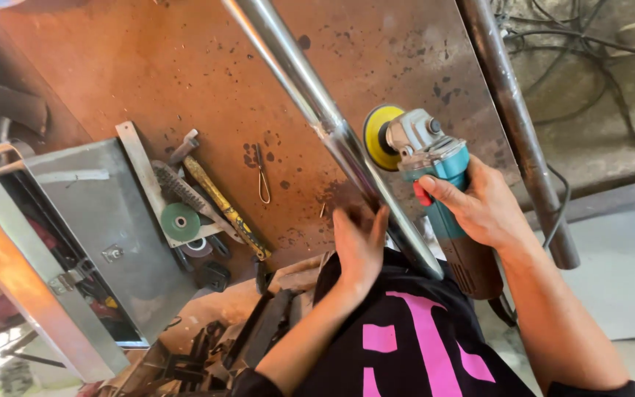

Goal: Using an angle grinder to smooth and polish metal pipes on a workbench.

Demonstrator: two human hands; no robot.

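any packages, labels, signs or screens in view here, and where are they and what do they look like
No packages, signs or screens show.
Print on the black shirt: bottom centre, under both arms, blocky pink shapes on black cloth.
No label can be made out on the teal angle grinder that the right hand holds.

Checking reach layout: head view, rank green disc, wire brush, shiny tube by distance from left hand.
1. Shiny tube: touching the left hand, on its right.
2. Green disc: on the bench, further left.
3. Wire brush: just beyond the disc, up-left.
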